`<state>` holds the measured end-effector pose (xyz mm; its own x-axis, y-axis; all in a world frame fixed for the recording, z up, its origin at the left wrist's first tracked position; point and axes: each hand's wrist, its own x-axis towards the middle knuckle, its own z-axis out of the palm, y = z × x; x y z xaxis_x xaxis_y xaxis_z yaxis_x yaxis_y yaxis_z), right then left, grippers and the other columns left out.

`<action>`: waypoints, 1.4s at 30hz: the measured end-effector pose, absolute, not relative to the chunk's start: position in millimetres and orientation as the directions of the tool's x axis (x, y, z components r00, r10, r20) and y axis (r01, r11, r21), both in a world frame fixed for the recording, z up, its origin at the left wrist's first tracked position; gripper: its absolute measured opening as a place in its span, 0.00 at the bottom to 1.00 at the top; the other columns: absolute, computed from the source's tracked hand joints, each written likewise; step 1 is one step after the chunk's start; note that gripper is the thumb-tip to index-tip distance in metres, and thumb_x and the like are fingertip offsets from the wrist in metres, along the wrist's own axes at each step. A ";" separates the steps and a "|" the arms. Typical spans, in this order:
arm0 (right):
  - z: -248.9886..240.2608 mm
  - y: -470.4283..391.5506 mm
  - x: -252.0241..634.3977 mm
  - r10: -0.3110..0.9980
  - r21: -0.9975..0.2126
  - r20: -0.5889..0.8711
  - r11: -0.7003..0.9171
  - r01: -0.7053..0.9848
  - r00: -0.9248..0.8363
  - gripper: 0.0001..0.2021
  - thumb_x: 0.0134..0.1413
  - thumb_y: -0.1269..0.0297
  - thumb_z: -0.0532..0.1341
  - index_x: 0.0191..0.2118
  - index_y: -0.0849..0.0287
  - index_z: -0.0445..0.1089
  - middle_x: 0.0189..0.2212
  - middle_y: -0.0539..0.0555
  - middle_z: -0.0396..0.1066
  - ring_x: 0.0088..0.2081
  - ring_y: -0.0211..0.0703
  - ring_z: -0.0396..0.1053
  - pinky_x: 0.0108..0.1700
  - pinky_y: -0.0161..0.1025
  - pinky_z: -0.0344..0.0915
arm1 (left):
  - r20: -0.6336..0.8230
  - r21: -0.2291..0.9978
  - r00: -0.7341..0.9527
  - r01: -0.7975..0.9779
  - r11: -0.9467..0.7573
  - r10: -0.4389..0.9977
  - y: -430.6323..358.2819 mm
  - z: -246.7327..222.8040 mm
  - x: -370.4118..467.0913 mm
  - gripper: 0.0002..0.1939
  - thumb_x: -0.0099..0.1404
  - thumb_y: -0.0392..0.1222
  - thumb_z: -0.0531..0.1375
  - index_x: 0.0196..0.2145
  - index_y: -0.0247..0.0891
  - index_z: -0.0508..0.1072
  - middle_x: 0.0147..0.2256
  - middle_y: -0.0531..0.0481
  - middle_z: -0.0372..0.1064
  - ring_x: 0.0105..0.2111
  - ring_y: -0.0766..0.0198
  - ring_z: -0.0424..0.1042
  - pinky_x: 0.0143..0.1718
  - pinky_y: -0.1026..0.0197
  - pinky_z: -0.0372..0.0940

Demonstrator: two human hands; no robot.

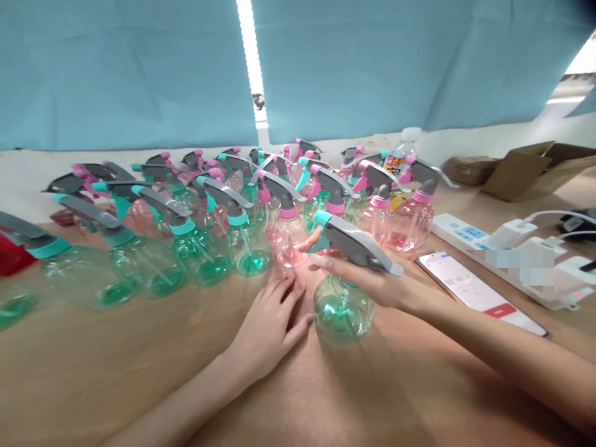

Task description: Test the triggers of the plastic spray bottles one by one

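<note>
A green spray bottle (344, 313) with a grey and turquoise trigger head stands upright on the table in front of me. My right hand (367, 276) is wrapped round its neck just under the head, fingers pointing left. My left hand (270, 320) rests on the tabletop with its fingers stretched out, holding nothing. Its thumb comes close to the bottle's left side; whether they touch I cannot tell. Beyond the fingertips stands a pink spray bottle (289, 239), and left of it a green spray bottle (249, 251).
Several more green and pink spray bottles crowd the wooden table (139, 372) behind and to the left. To the right lie a phone (479, 292) showing a timer and a white power strip (465, 233) with chargers. An opened cardboard box (526, 171) sits at the back right.
</note>
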<state>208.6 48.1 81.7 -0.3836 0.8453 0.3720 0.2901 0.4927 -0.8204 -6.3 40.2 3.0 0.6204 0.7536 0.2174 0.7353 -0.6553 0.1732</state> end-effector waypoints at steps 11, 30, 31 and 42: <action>80.5 46.0 208.6 0.865 -0.835 0.350 0.462 0.298 -0.360 0.07 0.61 0.56 0.59 0.39 0.52 0.68 0.22 0.47 0.67 0.35 0.47 0.72 0.39 0.47 0.70 | 0.246 0.191 0.619 0.723 -0.663 0.746 39.3 3.8 -5.9 0.24 0.72 0.50 0.51 0.58 0.34 0.65 0.60 0.35 0.61 0.61 0.43 0.57 0.59 0.39 0.56; 70.8 51.6 210.7 0.871 -0.826 0.349 0.460 0.326 -0.345 0.09 0.58 0.53 0.60 0.40 0.51 0.70 0.21 0.46 0.66 0.27 0.43 0.67 0.36 0.44 0.67 | 0.245 0.183 0.621 0.725 -0.664 0.745 39.2 4.6 -5.3 0.23 0.72 0.50 0.52 0.58 0.34 0.65 0.60 0.35 0.61 0.61 0.45 0.58 0.58 0.41 0.57; 70.7 51.7 211.1 0.874 -0.822 0.347 0.458 0.338 -0.340 0.09 0.58 0.53 0.60 0.40 0.51 0.70 0.20 0.46 0.65 0.27 0.42 0.67 0.36 0.44 0.67 | 0.249 0.187 0.620 0.723 -0.665 0.744 39.1 4.6 -5.4 0.23 0.72 0.50 0.52 0.58 0.34 0.65 0.60 0.35 0.61 0.61 0.45 0.58 0.58 0.40 0.57; 69.5 50.8 214.9 0.872 -0.809 0.338 0.462 0.363 -0.355 0.07 0.59 0.55 0.60 0.39 0.50 0.70 0.21 0.46 0.66 0.30 0.44 0.69 0.38 0.44 0.66 | 0.268 0.215 0.611 0.716 -0.664 0.745 38.9 3.2 -6.0 0.22 0.71 0.50 0.53 0.58 0.37 0.65 0.59 0.37 0.62 0.60 0.44 0.59 0.58 0.40 0.57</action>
<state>214.9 50.8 69.5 -0.3545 0.8718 0.3382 0.3631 0.4616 -0.8094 -6.0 38.9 3.2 0.6109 0.7449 0.2682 0.7158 -0.6644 0.2149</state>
